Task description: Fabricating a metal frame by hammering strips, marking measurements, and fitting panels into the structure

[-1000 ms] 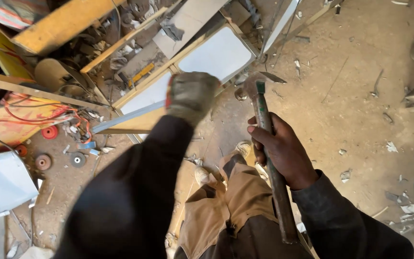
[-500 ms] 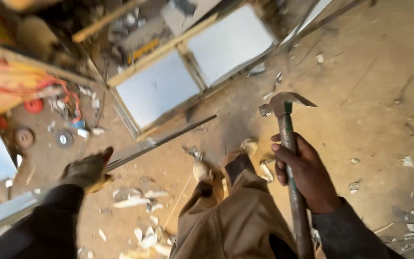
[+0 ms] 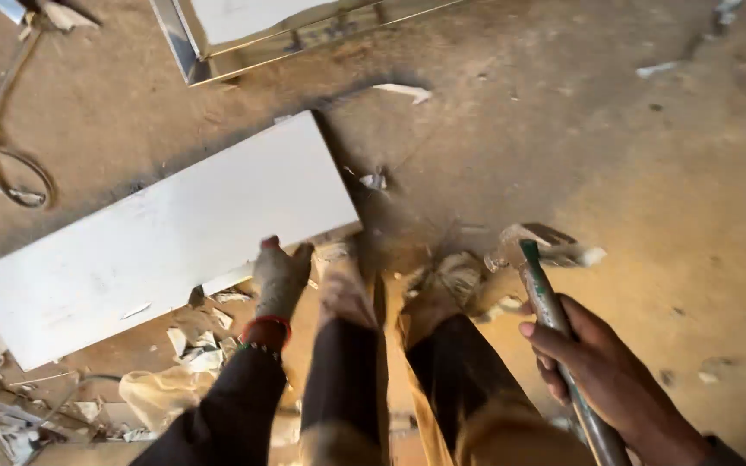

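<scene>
My left hand (image 3: 280, 278), in a worn grey glove, grips the near edge of a long white rectangular panel (image 3: 166, 237) that lies slanted over the dirt floor. My right hand (image 3: 602, 367), bare, is closed around the metal handle of a claw hammer (image 3: 539, 274). The hammer's head points away from me, low over the ground at the right of my feet. My two legs and dusty shoes (image 3: 442, 285) stand between the hands.
A metal-framed white panel (image 3: 295, 30) lies at the top of the view. A cable loop (image 3: 15, 177) lies at the left. Torn paper and plastic scraps (image 3: 166, 388) litter the ground at the lower left. Sandy dirt floor (image 3: 675, 173) spreads to the right.
My view has dropped toward the ground. My left hand let go of the thin metal strip and now holds the white panel's edge. The hammer stays in my right hand.
</scene>
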